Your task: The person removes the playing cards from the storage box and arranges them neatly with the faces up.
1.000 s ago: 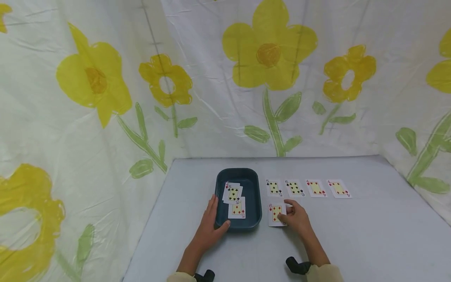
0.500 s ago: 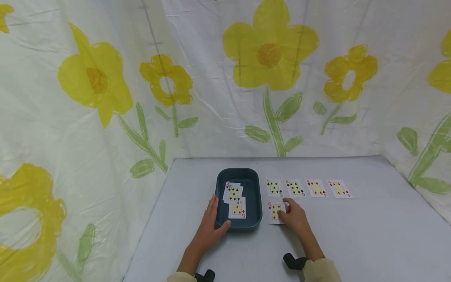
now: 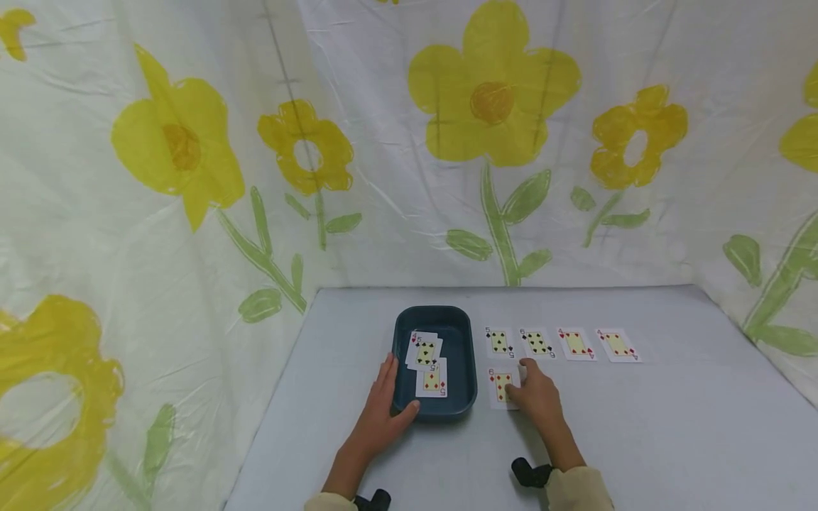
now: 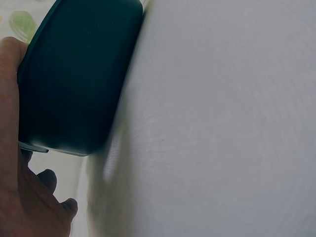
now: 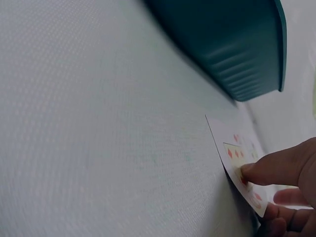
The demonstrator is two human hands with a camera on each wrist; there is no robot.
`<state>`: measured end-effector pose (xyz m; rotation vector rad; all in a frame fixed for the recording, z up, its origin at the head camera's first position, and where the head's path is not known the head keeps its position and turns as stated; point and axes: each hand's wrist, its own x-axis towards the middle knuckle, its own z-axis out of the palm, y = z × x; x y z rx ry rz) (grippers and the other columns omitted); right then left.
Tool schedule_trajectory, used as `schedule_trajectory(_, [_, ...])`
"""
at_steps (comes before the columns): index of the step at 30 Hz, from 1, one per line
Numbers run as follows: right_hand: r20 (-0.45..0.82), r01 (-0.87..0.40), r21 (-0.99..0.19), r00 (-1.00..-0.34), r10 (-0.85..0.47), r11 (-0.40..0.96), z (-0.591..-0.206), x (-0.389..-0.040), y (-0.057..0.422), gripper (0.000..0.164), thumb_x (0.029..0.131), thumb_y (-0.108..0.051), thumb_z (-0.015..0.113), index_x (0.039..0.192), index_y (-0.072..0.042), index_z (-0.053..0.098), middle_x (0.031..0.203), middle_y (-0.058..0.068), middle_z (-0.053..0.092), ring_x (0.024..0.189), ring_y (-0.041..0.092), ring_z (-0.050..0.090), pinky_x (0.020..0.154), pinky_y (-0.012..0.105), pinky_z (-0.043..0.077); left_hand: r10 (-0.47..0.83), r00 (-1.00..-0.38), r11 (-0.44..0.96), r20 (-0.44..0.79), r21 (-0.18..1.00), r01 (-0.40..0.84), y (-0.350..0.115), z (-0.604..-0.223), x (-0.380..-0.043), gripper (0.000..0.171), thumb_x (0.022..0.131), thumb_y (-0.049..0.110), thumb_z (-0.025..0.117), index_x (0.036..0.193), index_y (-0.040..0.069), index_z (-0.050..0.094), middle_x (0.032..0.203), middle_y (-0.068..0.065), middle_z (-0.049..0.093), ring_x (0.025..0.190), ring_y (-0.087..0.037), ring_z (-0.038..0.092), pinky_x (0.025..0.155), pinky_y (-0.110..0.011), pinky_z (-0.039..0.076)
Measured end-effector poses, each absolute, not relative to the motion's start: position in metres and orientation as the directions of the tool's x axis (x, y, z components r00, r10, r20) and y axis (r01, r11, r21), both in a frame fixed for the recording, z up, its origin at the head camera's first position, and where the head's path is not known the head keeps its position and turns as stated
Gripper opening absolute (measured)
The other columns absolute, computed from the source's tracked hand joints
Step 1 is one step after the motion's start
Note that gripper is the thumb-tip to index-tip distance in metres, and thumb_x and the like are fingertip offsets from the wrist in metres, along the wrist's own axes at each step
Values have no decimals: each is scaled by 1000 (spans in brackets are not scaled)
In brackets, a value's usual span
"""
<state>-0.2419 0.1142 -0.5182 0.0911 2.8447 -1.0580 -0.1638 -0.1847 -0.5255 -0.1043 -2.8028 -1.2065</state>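
Observation:
My left hand [image 3: 375, 417] rests against the dark teal tray [image 3: 469, 404], straight fingers along its left side and thumb at the near rim. Inside the tray lie several face-up playing cards, among them a five of clubs [image 3: 424, 354] and a five of diamonds [image 3: 433, 388]. Right of the tray, my right hand [image 3: 540, 394] pinches a diamond playing card [image 3: 500, 397] at its right edge. In the right wrist view the thumb presses on the card's face [image 5: 232, 143] while other fingers are tucked below its edge, which tilts up from the white tabletop.
Beyond the right hand lies a row of face-up cards: a five of spades [image 3: 498, 343], a six of spades [image 3: 537, 343], a four of hearts [image 3: 576, 344] and a four of diamonds [image 3: 618, 345]. A flowered curtain [image 3: 396, 234] hangs behind the table [image 3: 671, 419].
My right hand has shifted slightly left, its thumb and fingers closing in at the right edge of the diamond card. The left hand and the tray have stayed put.

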Motion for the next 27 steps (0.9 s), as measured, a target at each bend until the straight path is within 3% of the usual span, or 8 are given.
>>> schedule_trajectory(9, [-114, 109, -642, -992, 46, 759, -515, -243, 113, 63, 84, -9, 74, 137, 10, 45, 109, 28, 63, 86, 33, 57, 75, 47, 48, 33, -993, 689, 117, 717, 107, -185, -528, -165, 88, 95, 41, 63, 162, 14, 14, 168, 5, 3, 152, -19, 7, 117, -57, 13])
schedule_trajectory(19, [-117, 90, -706, -993, 9, 703, -505, -253, 118, 50, 91, -20, 66, 131, 6, 52, 99, 21, 63, 80, 29, 56, 66, 40, 48, 37, -991, 689, 125, 716, 116, -185, -526, -165, 88, 95, 40, 64, 162, 13, 14, 168, 3, 4, 153, -21, 8, 117, -58, 14])
schedule_trajectory(27, [-17, -29, -693, -998, -56, 720, -473, -272, 101, 43, 93, -21, 67, 127, 3, 57, 94, 18, 61, 78, 28, 55, 64, 41, 47, 43, -991, 687, 125, 717, 120, -186, -527, -166, 88, 95, 41, 63, 162, 13, 14, 168, 3, 4, 152, -20, 7, 117, -57, 13])
